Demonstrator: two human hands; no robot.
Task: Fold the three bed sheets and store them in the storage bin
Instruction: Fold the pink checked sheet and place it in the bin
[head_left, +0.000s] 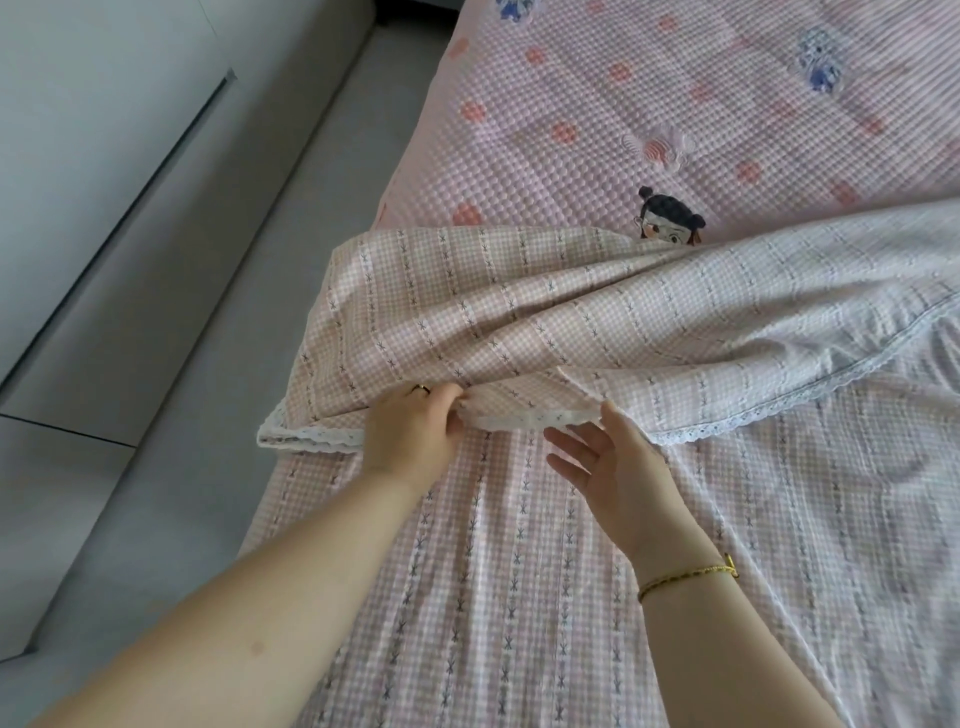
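Pink gingham sheet, lace-edged, lies on quilted bed cover, far part doubled back toward 6 o'clock. Left hand pinches lace hem. Right hand, at 3 o'clock of left, open, palm up under fold edge. Judgement: soft, light, limp; best held at hem corners. Storage bin not seen.

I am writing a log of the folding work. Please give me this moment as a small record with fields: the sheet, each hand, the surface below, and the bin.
sheet: pink checked sheet with lace edge, partly folded over itself
left hand: closed grip on the lace edge
right hand: open, fingers spread, thumb touching the folded edge
surface below: pink quilted bed cover with cartoon prints
storage bin: not in view
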